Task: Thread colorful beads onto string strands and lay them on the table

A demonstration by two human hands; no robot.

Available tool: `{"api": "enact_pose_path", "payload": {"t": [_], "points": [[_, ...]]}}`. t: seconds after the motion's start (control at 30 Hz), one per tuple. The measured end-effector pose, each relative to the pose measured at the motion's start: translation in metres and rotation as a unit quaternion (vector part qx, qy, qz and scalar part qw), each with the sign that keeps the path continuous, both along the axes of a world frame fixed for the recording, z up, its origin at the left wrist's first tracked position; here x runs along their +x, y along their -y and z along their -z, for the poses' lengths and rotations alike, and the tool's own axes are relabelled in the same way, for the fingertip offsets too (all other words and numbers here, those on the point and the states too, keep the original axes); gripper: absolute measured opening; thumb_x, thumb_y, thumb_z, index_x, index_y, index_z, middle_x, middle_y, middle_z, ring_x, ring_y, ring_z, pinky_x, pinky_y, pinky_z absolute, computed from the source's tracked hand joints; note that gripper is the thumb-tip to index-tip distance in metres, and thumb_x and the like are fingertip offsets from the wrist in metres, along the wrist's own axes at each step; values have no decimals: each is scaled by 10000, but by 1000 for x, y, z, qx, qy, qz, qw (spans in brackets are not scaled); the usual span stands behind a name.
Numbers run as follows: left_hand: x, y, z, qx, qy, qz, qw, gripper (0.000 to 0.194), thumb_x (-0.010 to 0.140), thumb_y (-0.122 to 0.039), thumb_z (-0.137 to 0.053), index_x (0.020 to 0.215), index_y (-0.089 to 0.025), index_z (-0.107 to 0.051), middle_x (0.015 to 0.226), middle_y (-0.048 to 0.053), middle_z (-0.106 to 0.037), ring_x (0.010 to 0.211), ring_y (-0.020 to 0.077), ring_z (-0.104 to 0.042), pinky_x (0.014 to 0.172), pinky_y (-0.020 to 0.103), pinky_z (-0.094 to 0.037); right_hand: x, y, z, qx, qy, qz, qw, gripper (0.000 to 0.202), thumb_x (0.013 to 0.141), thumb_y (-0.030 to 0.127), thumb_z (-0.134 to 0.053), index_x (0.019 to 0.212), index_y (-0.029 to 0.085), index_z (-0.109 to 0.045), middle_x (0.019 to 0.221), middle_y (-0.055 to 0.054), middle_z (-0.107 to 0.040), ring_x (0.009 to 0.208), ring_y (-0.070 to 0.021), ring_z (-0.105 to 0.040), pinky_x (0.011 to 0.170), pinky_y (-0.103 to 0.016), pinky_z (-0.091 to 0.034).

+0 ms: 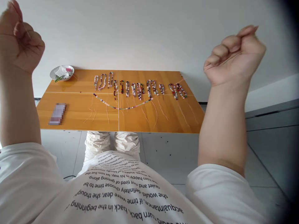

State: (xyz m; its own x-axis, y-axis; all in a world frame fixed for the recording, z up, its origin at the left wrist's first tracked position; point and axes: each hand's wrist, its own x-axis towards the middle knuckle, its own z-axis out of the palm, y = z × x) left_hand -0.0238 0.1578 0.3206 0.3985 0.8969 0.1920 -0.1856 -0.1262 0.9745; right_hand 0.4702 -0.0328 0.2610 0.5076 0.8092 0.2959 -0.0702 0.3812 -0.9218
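The left hand (22,45) was raised and curled closed, a fine thread crossing its fingers; the right hand (233,54) was raised opposite, fingers folded, thumb and forefinger appearing to pinch the other end. Faint thread ran inward and down to a long, thin strand of small multicoloured beads (121,108), which sagged in a shallow curve between the hands, before a glossy orange-brown table (72,119). Beyond the curve, short doubled strings of multicoloured beads (140,89) lay in a row, thin pinkish threads (156,113) trailing nearward. A round silver-coloured bowl (52,74) stood at the far left corner; a blurred mauve rectangular item (57,114) lay nearer. The step in hand was judged to be suspending the strand by both ends; the next move called for secure pinches and even tension, lest beads slip.
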Motion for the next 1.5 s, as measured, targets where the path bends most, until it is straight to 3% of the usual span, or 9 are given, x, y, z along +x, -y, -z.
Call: {"api": "enact_pose_path", "payload": {"t": [0.1, 0.17, 0.27, 0.37, 0.5, 0.8, 1.07, 1.3, 1.5], "points": [[5, -7, 13, 6, 92, -29, 995, 290, 672, -287, -904, 788, -285, -638, 497, -88, -204, 613, 100, -96, 497, 79, -338, 2, 5, 19, -11, 13, 2, 1000, 448, 538, 546, -877, 634, 369, -477, 652, 39, -75, 637, -204, 30, 634, -364, -60], [6, -12, 22, 37, 32, -39, 998, 299, 714, -394, -852, 702, -278, -577, 583, -28, -47, 642, 121, -79, 504, 130, -299, 4, 7, 30, -18, 21, 0, 1000, 418, 571, 575, -853, 617, 395, -478, 675, 31, -40, 667, -220, 58, 662, -353, -51], [7, -16, 31, 76, -21, -51, 996, 618, 695, -474, -830, 567, -154, -317, 698, 1, 5, 666, 119, -71, 515, 153, -237, 6, 5, 40, -19, 16, -9, 1000, 369, 606, 570, -821, 597, 413, -487, 714, 32, -6, 680, -223, 65, 681, -347, -58], [15, -9, 32, 45, -10, -72, 996, 656, 708, -405, -840, 589, -121, -260, 728, -4, -32, 665, 94, -93, 530, 83, -251, 5, 2, 42, -22, 0, -20, 1000, 363, 590, 540, -818, 600, 393, -486, 710, 35, -22, 655, -210, -3, 673, -355, -92], [39, 13, 27, -57, 26, -117, 991, 202, 768, -129, -759, 770, -189, -567, 662, -48, -234, 661, 44, -212, 582, 63, -367, -7, -6, 38, -28, 16, 7, 999, 410, 567, 526, -812, 628, 297, -477, 679, 31, -150, 626, -164, -142, 619, -328, -130], [108, 43, 41, 110, -87, -47, 989, 174, 823, -83, -618, 687, -160, -694, 524, -33, -535, 437, 36, -407, 450, 217, -390, -63, -24, 23, -66, 111, -36, 991, 291, 733, 502, -789, 743, 227, -698, 544, 57, -194, 481, -94, -132, 511, -316, -41], [161, 61, 68, 65, -127, 61, 988, 180, 777, -50, -723, 626, -143, -691, 448, -56, -577, 389, 34, -516, 382, 169, -414, -117, -31, 34, -78, 135, -136, 978, 272, 893, 390, -636, 671, 240, -683, 497, 47, -245, 454, -91, -157, 471, -309, -109], [166, 70, 63, 46, -65, 105, 991, 66, 753, -83, -722, 700, -87, -682, 539, -7, -645, 459, 107, -634, 442, 222, -552, -131, -37, 33, -86, 122, -155, 977, 270, 860, 367, -628, 620, 275, -710, 570, -21, -375, 502, -131, -272, 474, -310, -169], [163, 62, 67, 14, -41, 118, 992, 129, 785, -79, -650, 674, -139, -625, 519, -40, -445, 479, 47, -368, 455, 244, -244, -130, -35, 27, -84, 126, -155, 976, 177, 841, 297, -643, 723, 270, -772, 523, 18, -294, 481, -111, -215, 487, -305, -158]]}}
